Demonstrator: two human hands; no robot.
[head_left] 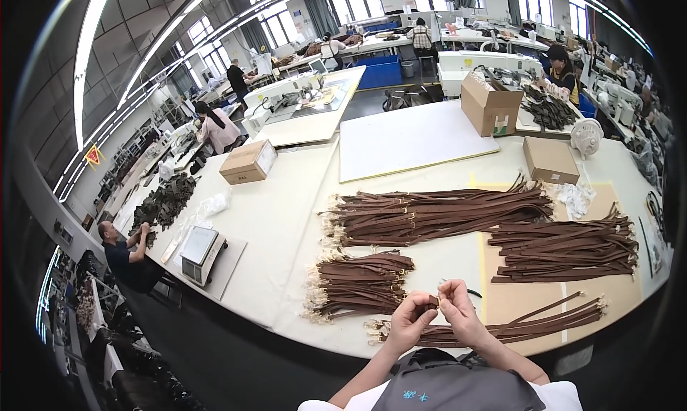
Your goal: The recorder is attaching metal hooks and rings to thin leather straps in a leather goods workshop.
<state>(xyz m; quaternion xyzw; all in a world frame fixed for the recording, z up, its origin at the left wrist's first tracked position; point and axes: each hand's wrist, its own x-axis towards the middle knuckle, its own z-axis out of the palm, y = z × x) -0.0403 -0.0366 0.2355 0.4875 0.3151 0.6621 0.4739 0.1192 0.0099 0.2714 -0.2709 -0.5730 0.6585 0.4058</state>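
My left hand (408, 322) and my right hand (461, 312) meet over the table's near edge. Both are closed, pinching a small brown strap end (434, 302) with a bit of gold-coloured metal at the fingertips. Much of it is hidden by the fingers. Below and to the right of my hands lie a few long brown straps (533, 330) with gold clasps. A shorter strap bundle (363, 282) is left of my hands, a long one (444, 214) lies beyond them, and another (565, 250) is to the right. A thin dark curved object (474, 293) shows beside my right hand.
Farther back are a white board (415, 140), an open cardboard box (486, 109), a closed carton (549, 162) and a white fan (587, 138). A scale (200, 248) and another carton (248, 161) stand left. One person (125, 257) works at the table's left side; others sit beyond.
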